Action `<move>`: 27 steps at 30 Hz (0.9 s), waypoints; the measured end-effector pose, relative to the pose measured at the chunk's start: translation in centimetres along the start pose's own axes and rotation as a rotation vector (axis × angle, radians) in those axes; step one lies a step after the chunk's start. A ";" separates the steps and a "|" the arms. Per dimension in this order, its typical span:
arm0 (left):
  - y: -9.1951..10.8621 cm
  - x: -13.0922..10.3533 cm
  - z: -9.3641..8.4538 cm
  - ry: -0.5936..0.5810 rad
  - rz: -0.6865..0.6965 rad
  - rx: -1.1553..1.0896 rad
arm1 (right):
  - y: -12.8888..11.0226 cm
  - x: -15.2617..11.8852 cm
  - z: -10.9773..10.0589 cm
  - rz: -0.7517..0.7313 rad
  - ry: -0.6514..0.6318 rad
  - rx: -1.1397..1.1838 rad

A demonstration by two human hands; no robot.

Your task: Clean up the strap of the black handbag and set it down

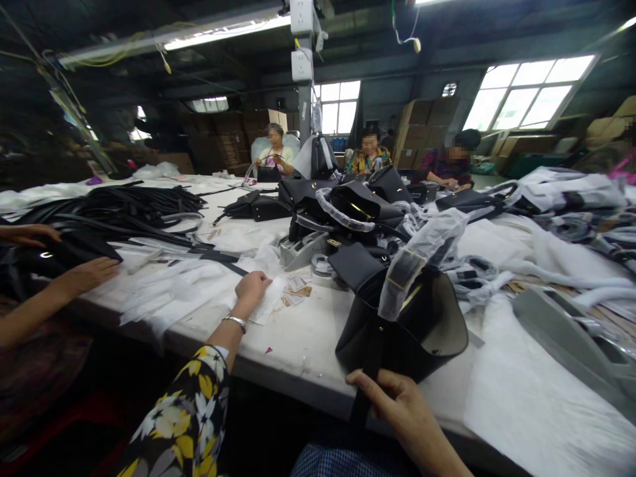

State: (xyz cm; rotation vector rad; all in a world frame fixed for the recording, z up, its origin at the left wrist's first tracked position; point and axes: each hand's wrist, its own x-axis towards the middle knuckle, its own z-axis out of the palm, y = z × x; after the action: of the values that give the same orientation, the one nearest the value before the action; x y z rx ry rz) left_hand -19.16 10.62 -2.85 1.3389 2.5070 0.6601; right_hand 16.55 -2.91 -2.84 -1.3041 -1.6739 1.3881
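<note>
My left hand [253,291], below a silver bracelet and floral sleeve, is closed at the edge of some thin white wrapping [199,285]; whatever its fingers hold is hidden. Small paper packets [297,291] lie just right of it. At the table's front edge my right hand [397,397] pinches a black strap [371,361] that hangs down the side of an open black handbag [358,331]. The bag stands on the table with its pale lining showing and a plastic-wrapped handle [403,275] above it.
Behind the bag are more black handbags [365,202] and a grey tape dispenser [304,250]. Another grey dispenser [571,338] is at the right. Black straps [114,212] lie in a heap at left, near a neighbouring person's hands [89,275]. Several people sit across the table.
</note>
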 end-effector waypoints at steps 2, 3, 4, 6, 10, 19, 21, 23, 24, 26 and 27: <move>-0.1 -0.1 -0.5 0.005 0.010 -0.007 | 0.0 0.0 0.0 -0.008 -0.008 -0.011; -0.1 -0.2 -1.0 0.011 0.019 -0.019 | -0.1 0.0 -0.1 -0.016 -0.006 -0.023; 0.0 -0.3 -1.5 0.021 0.032 -0.038 | -0.1 0.0 -0.1 -0.024 -0.006 -0.034; 0.3 -1.0 -2.8 0.047 0.071 -0.099 | -0.4 0.1 -0.1 -0.040 -0.024 -0.026; 1.0 -5.7 -4.4 -0.042 0.217 -0.299 | -1.0 0.1 -0.4 -0.055 -0.132 0.096; 2.4 -23.4 0.7 -0.708 0.271 -0.822 | -0.7 -0.2 0.5 -0.102 -0.074 0.227; 2.9 -24.6 1.6 -0.696 0.213 -0.966 | -0.6 -0.2 0.7 -0.118 -0.064 0.209; 3.4 -24.8 2.2 -0.654 0.176 -1.101 | -0.6 -0.2 0.7 -0.149 -0.083 0.205; 3.6 -24.7 2.3 -0.629 0.170 -1.144 | -0.7 -0.2 0.6 -0.169 -0.101 0.200; 3.8 -24.5 2.3 -0.600 0.172 -1.170 | -0.9 -0.2 0.1 -0.199 -0.138 0.166; 3.7 -24.4 2.2 -0.594 0.172 -1.161 | -1.1 -0.3 -0.2 -0.202 -0.152 0.136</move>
State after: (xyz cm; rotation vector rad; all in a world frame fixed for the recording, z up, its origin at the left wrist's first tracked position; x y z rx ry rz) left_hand -1.98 -7.18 -3.29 1.0189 1.1523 1.2334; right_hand 16.49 -3.07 -1.74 -0.9464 -1.7239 1.4804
